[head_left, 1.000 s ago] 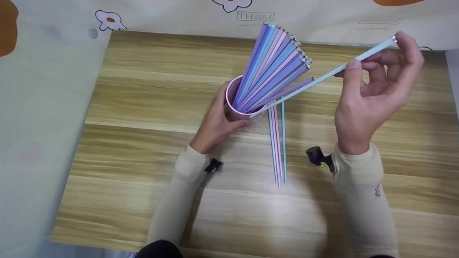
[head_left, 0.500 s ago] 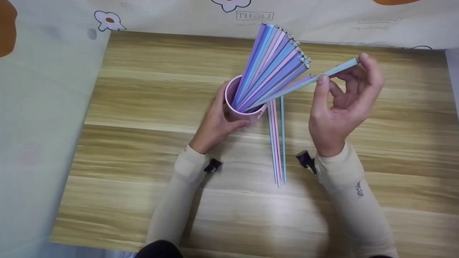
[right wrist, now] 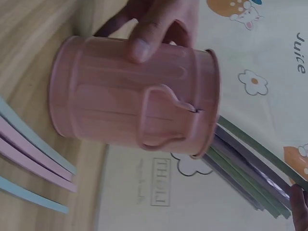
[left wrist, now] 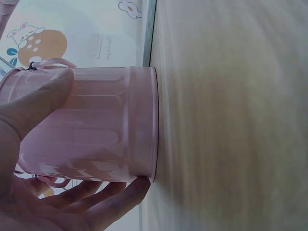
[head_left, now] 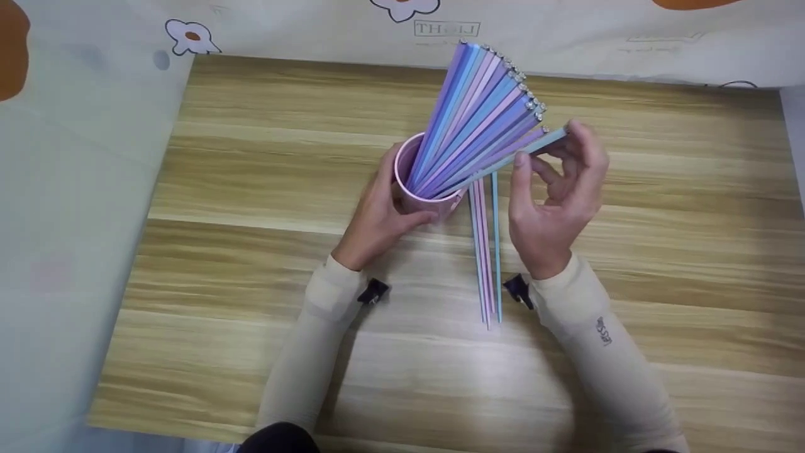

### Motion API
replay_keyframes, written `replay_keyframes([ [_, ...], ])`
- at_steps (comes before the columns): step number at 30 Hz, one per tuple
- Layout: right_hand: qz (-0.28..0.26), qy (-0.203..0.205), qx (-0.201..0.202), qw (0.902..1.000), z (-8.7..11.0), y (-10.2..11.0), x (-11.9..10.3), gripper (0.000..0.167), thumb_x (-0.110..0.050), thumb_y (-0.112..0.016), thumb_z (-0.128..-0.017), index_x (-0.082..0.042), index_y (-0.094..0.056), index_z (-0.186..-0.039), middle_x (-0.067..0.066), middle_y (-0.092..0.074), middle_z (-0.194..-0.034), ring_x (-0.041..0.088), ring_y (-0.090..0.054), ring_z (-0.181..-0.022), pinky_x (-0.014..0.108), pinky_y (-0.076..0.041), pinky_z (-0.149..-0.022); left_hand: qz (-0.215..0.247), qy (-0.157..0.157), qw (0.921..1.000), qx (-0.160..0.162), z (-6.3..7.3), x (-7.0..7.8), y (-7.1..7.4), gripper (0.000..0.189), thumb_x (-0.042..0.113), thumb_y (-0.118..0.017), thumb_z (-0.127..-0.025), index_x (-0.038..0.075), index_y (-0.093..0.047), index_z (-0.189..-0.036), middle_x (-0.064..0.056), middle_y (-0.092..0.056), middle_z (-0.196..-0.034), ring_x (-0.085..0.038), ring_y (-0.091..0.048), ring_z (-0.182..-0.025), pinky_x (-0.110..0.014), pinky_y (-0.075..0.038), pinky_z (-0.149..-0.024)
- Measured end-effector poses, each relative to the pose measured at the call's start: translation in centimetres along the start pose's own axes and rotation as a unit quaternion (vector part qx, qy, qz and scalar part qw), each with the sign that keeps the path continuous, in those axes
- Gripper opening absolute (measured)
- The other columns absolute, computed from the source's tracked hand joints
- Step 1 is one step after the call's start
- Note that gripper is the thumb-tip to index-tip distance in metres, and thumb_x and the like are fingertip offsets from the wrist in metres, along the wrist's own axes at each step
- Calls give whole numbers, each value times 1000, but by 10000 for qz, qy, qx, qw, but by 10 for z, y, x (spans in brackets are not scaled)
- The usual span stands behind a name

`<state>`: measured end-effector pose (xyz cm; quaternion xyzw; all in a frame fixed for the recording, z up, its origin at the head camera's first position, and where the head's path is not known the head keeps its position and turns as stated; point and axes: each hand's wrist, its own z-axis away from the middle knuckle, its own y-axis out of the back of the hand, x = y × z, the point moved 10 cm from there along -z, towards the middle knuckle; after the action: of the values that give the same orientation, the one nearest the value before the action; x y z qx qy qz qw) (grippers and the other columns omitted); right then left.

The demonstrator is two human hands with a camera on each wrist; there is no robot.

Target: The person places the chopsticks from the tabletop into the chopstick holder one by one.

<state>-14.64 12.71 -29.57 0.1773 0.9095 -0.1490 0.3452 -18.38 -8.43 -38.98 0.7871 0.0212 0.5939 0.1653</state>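
A small pink ribbed bucket [head_left: 418,204] with loop handles stands on the table; my left hand [head_left: 371,229] grips its side. In the left wrist view the thumb lies along the bucket wall [left wrist: 96,120] and the fingers curl below. Pastel pencil-like sticks [head_left: 478,113] with glittery ends fan out of the bucket, leaning right. My right hand [head_left: 556,195] pinches one pale blue pencil-like stick [head_left: 546,141] near its upper end, the forefinger at the tip. That stick's lower end is inside the bucket's mouth. In the right wrist view only fingertips [right wrist: 299,204] show at the sticks.
Several loose blue and pink sticks [head_left: 484,258] lie on the wooden table [head_left: 251,189], just right of the bucket and pointing toward the person. A pale printed cloth [head_left: 302,31] borders the table's far and left sides.
My right hand has moved left and toward the person, bringing the pale blue stick down among the others, its lower end now inside the bucket. My left hand and the bucket have stayed put.
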Motion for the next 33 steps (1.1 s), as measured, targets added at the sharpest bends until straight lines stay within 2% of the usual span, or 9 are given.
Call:
replay_keyframes([
  [6, 66, 86, -397, 9992, 12, -10, 9, 43, 17, -64, -82, 21, -45, -121, 15, -59, -109, 32, -63, -91, 37, -61, -74, -103, 24, 9999, 46, 1, 3, 1, 98, 1, -88, -69, -6, -31, -149, -20, -45, -147, -29, -43, -135, -33, -30, -115],
  [14, 272, 117, -577, 9979, 13, -11, 13, 42, 12, -65, -83, 18, -48, -121, 14, -57, -113, 31, -63, -93, 35, -60, -76, -55, -52, 9999, 69, 0, 5, 1, 98, -1, -88, -69, -6, -32, -148, -20, -46, -146, -30, -44, -133, -35, -32, -115],
  [19, 363, 177, -551, 9977, 8, -5, 14, 38, 8, -58, -83, 16, -50, -119, 14, -56, -109, 32, -62, -92, 34, -60, -74, -27, -37, 10000, 37, 0, 4, 1, 97, -1, -87, -69, -5, -31, -149, -20, -46, -146, -29, -44, -134, -35, -31, -115],
  [23, 819, -174, -589, 9947, 3, 1, 27, 37, 14, -52, -83, 11, -55, -120, 11, -56, -108, 26, -62, -92, 31, -60, -71, 2, -25, 10000, 44, 0, 4, 2, 98, 1, -88, -69, -5, -32, -149, -19, -46, -146, -29, -44, -134, -34, -31, -115],
  [25, 1255, -598, -845, 9867, 2, 1, 41, 38, 14, -52, -85, 6, -58, -122, 9, -55, -109, 20, -62, -92, 28, -59, -71, 21, -30, 10000, 46, 0, 4, 2, 98, 3, -89, -69, -5, -32, -149, -19, -47, -146, -29, -44, -134, -34, -31, -115],
  [27, 1715, -1051, -1285, 9711, 3, -1, 57, 39, 10, -54, -88, 2, -58, -125, 9, -54, -110, 16, -62, -92, 26, -59, -71, 35, -32, 10000, 54, 0, 4, 2, 98, 4, -90, -69, -4, -33, -148, -18, -47, -146, -29, -44, -134, -34, -31, -115],
  [30, 2368, -1661, -2031, 9355, 11, -5, 82, 38, 3, -57, -91, 0, -57, -129, 11, -53, -110, 17, -61, -92, 26, -58, -72, 30, 3, 10000, 36, 0, 4, 2, 98, 4, -89, -69, -4, -32, -149, -18, -46, -147, -28, -44, -134, -34, -30, -116],
  [33, 2826, -2014, -2665, 8992, 22, -8, 101, 40, -1, -59, -90, 2, -55, -130, 16, -53, -111, 24, -60, -89, 31, -55, -70, -9, 36, 10000, 31, 0, 4, 1, 98, 3, -89, -69, -4, -32, -149, -19, -46, -147, -28, -43, -135, -33, -29, -116],
])
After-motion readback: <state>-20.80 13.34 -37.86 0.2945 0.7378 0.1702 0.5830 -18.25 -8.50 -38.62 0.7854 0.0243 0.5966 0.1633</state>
